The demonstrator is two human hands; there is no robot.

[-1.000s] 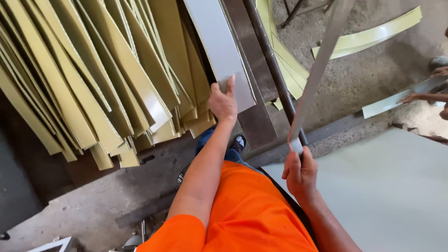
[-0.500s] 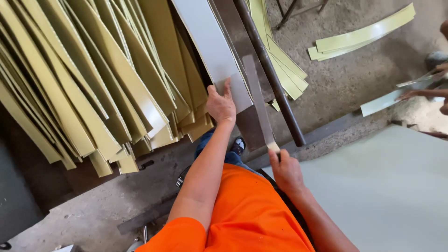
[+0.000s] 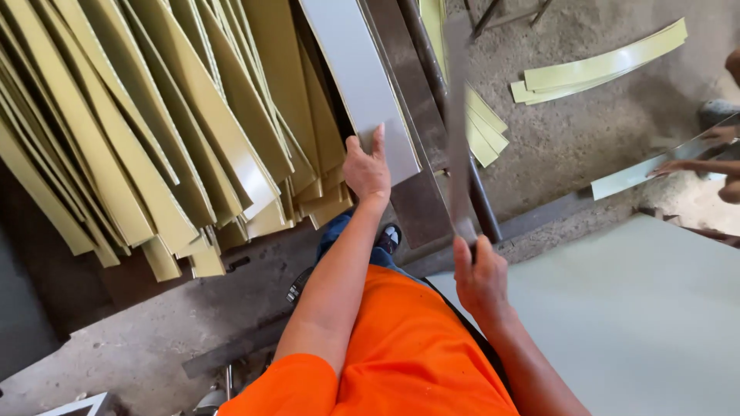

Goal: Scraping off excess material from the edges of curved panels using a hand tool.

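Now right hand (image 3: 479, 279) swung narrow strip (image 3: 458, 115) upright, left hand (image 3: 368, 171) still on grey sheet (image 3: 358, 77)

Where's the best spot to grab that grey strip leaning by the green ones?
Probably the grey strip at its lower end, from the side nearest you, where the left hand already rests. That end sticks out past the pile of green strips, leaving both long edges free to pinch.
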